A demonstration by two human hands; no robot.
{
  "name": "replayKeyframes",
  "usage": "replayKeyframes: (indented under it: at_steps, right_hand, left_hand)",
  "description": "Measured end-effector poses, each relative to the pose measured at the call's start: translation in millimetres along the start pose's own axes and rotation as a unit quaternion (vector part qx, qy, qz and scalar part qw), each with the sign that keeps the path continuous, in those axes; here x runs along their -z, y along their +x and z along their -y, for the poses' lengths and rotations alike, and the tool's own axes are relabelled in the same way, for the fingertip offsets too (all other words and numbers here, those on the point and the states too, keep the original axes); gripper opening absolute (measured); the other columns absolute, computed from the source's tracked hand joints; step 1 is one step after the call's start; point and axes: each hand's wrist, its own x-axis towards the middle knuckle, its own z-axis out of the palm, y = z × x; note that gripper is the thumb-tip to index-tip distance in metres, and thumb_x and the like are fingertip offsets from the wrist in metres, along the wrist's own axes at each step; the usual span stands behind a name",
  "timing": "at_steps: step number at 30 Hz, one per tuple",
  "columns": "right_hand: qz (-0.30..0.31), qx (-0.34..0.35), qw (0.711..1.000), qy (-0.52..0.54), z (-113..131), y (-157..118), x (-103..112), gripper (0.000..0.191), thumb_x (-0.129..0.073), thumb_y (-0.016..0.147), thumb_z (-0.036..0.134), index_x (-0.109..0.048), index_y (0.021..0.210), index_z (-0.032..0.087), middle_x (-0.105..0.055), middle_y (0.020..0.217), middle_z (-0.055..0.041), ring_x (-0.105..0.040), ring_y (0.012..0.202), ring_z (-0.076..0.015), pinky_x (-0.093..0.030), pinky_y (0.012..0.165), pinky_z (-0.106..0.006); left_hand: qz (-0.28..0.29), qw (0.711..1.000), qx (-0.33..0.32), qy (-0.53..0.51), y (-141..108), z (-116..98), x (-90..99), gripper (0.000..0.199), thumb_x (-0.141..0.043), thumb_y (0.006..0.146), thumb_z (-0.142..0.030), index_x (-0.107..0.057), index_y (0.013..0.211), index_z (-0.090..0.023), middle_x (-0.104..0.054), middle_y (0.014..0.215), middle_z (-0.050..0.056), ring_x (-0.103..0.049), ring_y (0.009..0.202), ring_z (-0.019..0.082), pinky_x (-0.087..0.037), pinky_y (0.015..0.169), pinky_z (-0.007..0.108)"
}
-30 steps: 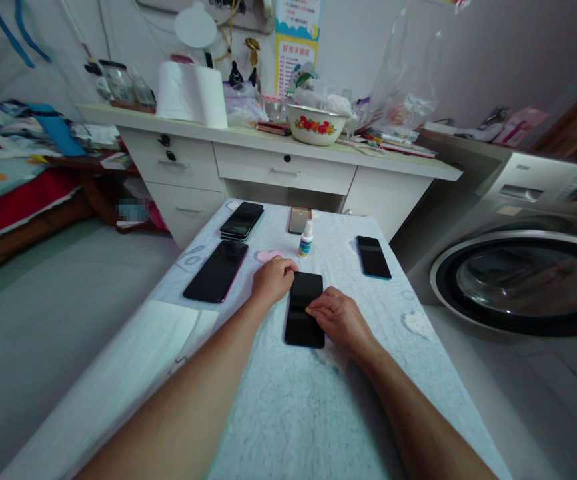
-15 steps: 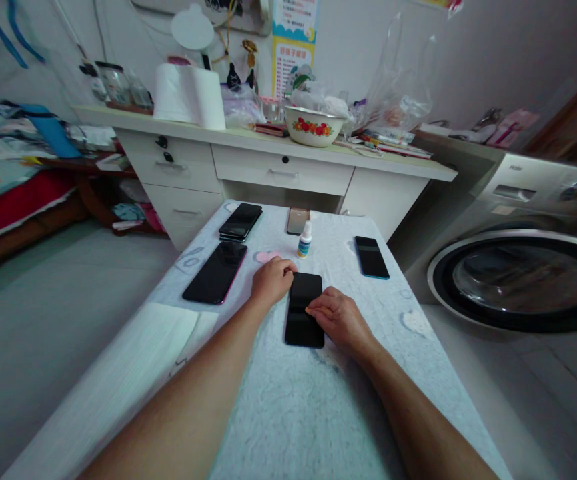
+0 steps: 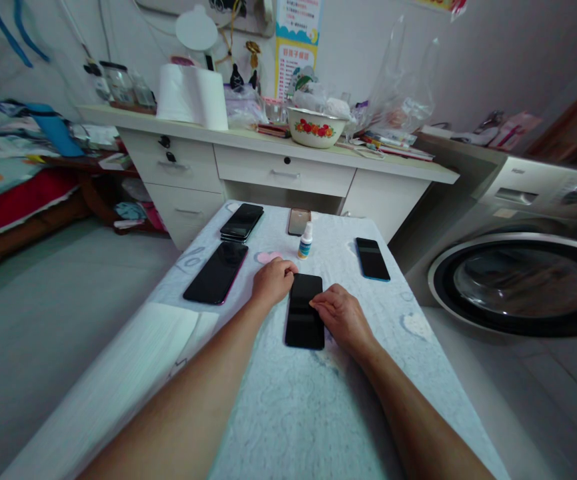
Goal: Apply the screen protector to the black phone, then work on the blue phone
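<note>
A black smartphone (image 3: 304,327) lies screen up on the cloth-covered table between my hands. My left hand (image 3: 272,279) is closed, its bent fingers at the phone's upper left corner. Over the right edge of the screen, my right hand (image 3: 341,313) has thumb and fingers pinched together; anything between them is too small or hidden to make out. Just beyond the phone stands a small white spray bottle (image 3: 305,242) with a blue and yellow label.
A larger phone (image 3: 217,272) lies on the left, with a stack of phones (image 3: 242,221) behind it. Another phone (image 3: 372,258) rests near the right edge, and a gold one (image 3: 299,221) at the back. Beyond are a white desk (image 3: 283,164) and a washing machine (image 3: 518,280).
My right hand has shifted slightly to the right across the screen, its fingers still pinched. My left hand stays at the phone's corner. The whole view has moved very slightly.
</note>
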Motion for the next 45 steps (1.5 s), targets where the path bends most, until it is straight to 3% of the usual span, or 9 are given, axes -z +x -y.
replayKeyframes:
  at_steps: [4, 11, 17, 23, 34, 45]
  right_hand:
    - [0.0, -0.009, 1.0, -0.014, -1, 2, -1, 0.011, -0.06, 0.086, 0.019, -0.071, 0.088, 0.02, -0.057, 0.082, -0.0027, -0.057, 0.077, -0.0141, -0.043, 0.069, -0.025]
    - [0.053, 0.026, 0.998, 0.006, 2, -2, 5, 0.012, -0.061, 0.083, 0.013, -0.071, 0.084, 0.019, -0.057, 0.079, -0.0021, -0.057, 0.074, -0.0124, -0.043, 0.065, -0.023]
    - [0.129, 0.039, 0.989, 0.066, 10, -8, 11, 0.009, -0.065, 0.079, 0.012, -0.071, 0.078, 0.019, -0.057, 0.082, -0.001, -0.055, 0.066, -0.0088, -0.043, 0.06, -0.021]
    - [0.185, 0.064, 0.973, 0.119, 10, -12, 16, 0.008, -0.064, 0.081, 0.016, -0.07, 0.079, 0.02, -0.058, 0.082, -0.0004, -0.056, 0.069, -0.0094, -0.045, 0.062, -0.021]
    - [0.066, 0.038, 0.994, 0.076, 2, -3, -2, 0.01, -0.063, 0.082, 0.015, -0.071, 0.082, 0.02, -0.056, 0.08, -0.001, -0.055, 0.071, -0.0111, -0.044, 0.062, -0.022]
    - [-0.01, 0.024, 0.999, -0.023, 2, 6, -11, 0.014, -0.058, 0.086, 0.017, -0.072, 0.087, 0.021, -0.055, 0.084, -0.0029, -0.056, 0.077, -0.0142, -0.045, 0.07, -0.026]
  left_hand:
    - [-0.007, 1.0, -0.01, -0.002, 0, 1, -1.0, 0.024, -0.048, 0.078, -0.016, -0.069, 0.086, -0.023, -0.064, 0.093, 0.001, -0.06, 0.087, 0.015, -0.044, 0.076, 0.024]
    - [-0.003, 1.0, -0.003, 0.002, 0, -1, 0.9, 0.025, -0.047, 0.079, -0.017, -0.069, 0.087, -0.023, -0.064, 0.094, 0.001, -0.06, 0.089, 0.015, -0.044, 0.077, 0.025]
    - [0.001, 1.0, -0.001, 0.002, -1, -2, 2.3, 0.024, -0.047, 0.079, -0.016, -0.069, 0.086, -0.023, -0.065, 0.094, 0.001, -0.06, 0.089, 0.015, -0.043, 0.076, 0.024]
    - [0.0, 1.0, 0.001, 0.005, 0, -1, 0.9, 0.025, -0.047, 0.079, -0.016, -0.069, 0.088, -0.024, -0.064, 0.094, 0.001, -0.06, 0.088, 0.014, -0.042, 0.073, 0.024]
    - [0.005, 1.0, 0.006, 0.003, 0, -2, 1.7, 0.024, -0.048, 0.079, -0.016, -0.069, 0.087, -0.024, -0.065, 0.096, 0.001, -0.061, 0.089, 0.015, -0.044, 0.076, 0.025]
    - [0.005, 1.0, 0.001, 0.005, -1, -3, 3.5, 0.024, -0.047, 0.08, -0.016, -0.069, 0.088, -0.024, -0.064, 0.094, 0.001, -0.06, 0.088, 0.015, -0.043, 0.075, 0.024]
